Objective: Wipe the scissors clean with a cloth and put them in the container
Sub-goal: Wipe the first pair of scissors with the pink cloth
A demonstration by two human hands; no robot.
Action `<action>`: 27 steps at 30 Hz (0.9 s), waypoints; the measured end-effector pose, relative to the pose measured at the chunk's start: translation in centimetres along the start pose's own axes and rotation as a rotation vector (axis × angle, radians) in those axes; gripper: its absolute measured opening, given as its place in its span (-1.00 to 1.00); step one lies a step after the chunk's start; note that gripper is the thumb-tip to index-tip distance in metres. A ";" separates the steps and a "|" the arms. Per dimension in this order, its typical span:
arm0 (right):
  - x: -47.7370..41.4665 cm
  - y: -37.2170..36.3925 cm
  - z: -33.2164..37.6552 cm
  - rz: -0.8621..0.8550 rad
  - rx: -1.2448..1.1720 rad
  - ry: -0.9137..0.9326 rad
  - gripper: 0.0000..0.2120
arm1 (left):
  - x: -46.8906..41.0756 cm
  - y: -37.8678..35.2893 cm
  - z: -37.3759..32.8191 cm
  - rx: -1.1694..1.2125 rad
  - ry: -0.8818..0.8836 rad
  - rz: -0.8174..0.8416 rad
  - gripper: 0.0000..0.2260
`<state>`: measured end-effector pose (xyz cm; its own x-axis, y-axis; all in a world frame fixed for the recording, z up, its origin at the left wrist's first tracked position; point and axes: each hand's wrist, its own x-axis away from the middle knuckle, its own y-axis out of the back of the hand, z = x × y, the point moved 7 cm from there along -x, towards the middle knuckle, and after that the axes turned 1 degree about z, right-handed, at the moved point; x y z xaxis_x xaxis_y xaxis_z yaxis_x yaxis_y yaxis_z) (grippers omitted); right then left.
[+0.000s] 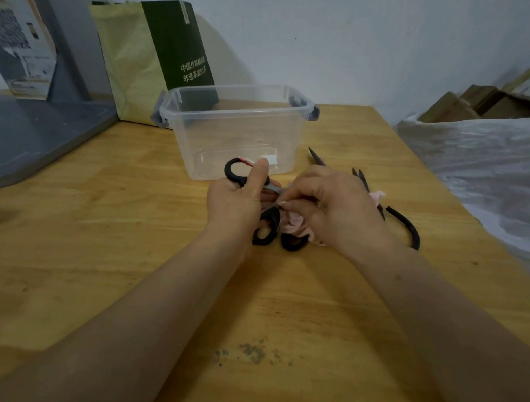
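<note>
My left hand (236, 200) grips a pair of black-handled scissors (233, 171) by the handles, just in front of the clear plastic container (200, 138). My right hand (332, 203) holds a pink cloth (296, 224) pinched around the grey blades. More black-handled scissors (407, 227) lie on the table behind and under my right hand, their dark tips (316, 157) pointing away from me. The container stands open with nothing but a small label inside.
A green and yellow bag (148, 61) leans against the wall behind the container. A grey tray or stand (34, 138) occupies the left. Plastic-covered goods (484, 166) and cardboard boxes (486, 100) sit beyond the table's right edge.
</note>
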<state>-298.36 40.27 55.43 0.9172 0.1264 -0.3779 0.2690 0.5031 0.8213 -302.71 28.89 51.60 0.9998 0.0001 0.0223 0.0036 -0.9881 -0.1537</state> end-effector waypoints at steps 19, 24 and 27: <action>1.3 2.6 -0.2 -0.477 -0.093 0.128 -0.91 | 0.8 0.1 -1.2 0.117 -0.061 -0.017 -0.71; 0.7 1.0 -0.3 -0.385 0.000 0.204 -0.88 | 1.0 -0.1 -1.0 0.146 -0.034 0.004 -0.71; 1.1 2.3 -1.7 -0.452 -0.001 0.115 -0.87 | 0.8 -0.1 -0.8 0.134 -0.019 0.010 -0.67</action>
<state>-297.26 43.04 56.17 0.6696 -0.0115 -0.7426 0.6337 0.5303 0.5632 -301.89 28.89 52.44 1.0000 -0.0053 0.0019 -0.0046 -0.9587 -0.2843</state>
